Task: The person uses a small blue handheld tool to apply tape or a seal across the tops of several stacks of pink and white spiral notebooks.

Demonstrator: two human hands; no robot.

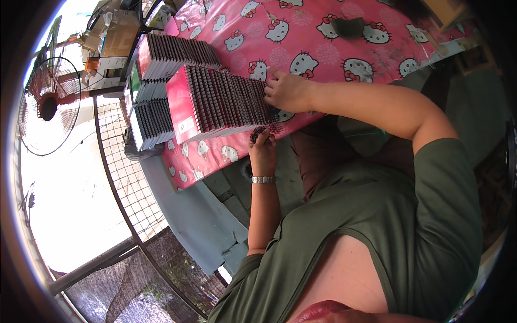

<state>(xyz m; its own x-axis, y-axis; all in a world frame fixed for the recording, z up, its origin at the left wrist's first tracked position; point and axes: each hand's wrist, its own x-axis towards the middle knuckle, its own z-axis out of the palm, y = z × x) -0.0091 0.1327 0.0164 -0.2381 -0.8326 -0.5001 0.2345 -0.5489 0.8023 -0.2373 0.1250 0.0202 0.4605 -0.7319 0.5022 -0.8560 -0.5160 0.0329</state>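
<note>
**Head view: fanned row of spiral-bound booklets being squared at its near end**

Head view. The setting is a table covered with a pink plastic cloth printed with white cartoon cat faces (323, 54), bright daylight to my left, where a round wire-caged standing fan (47, 106) and a metal grid fence (126, 177) stand beside the table edge. On the cloth lies a long overlapping row of pink-covered booklets with dark spiral wire bindings (223, 102), fanned so that each binding shows beside the next; a second such row (175, 54) lies behind it and a third, with white and green covers (151, 121), sits at the table's left end. A small dark grey folded cloth (347, 27) rests far off near the table's back.

My right hand (288, 91) is laid on the near end of the front row, fingers curled down over the last bindings, pressing rather than lifting. My left hand (263, 148), a metal watch (263, 180) at its wrist, comes up from below the table edge and pinches a small dark coil-like piece at the row's lower corner; exactly what it grips is too small to tell.

As I judge it, the step in hand is adding to or evening up the row's last booklets. The next move calls for holding the stack steady with my right hand while the left aligns the end piece, without disturbing the fan.
</note>
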